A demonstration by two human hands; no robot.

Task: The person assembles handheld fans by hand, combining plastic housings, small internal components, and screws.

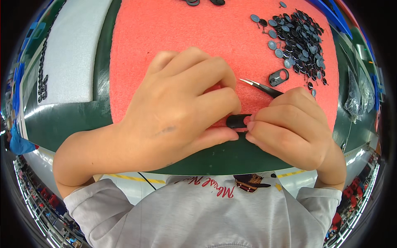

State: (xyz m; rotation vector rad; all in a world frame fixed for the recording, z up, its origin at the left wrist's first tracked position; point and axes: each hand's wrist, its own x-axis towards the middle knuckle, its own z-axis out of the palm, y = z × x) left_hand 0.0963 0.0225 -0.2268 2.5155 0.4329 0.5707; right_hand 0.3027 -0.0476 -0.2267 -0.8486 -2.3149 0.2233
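Note:
Between my hands is a small black oval plate (pixel 236 121) with a round hole, just above the near edge of the red foam mat. My left hand (pixel 178 103) is closed, its thumb and forefinger at the plate's left end. The fingertips of my right hand (pixel 291 126) pinch the right end and partly cover the hole. Black tweezers (pixel 264 88) with bare metal tips are also tucked in my right hand, pointing away to the left. Just beyond them lies a similar black oval plate (pixel 273 79) with a hole.
A pile of small black and grey round discs with thin stems (pixel 304 43) covers the mat's (pixel 136 41) far right. On the left, black rings stand in rows along a white foam sheet (pixel 72 53). Clear plastic bags (pixel 355 95) lie at the green table's (pixel 198 163) right side.

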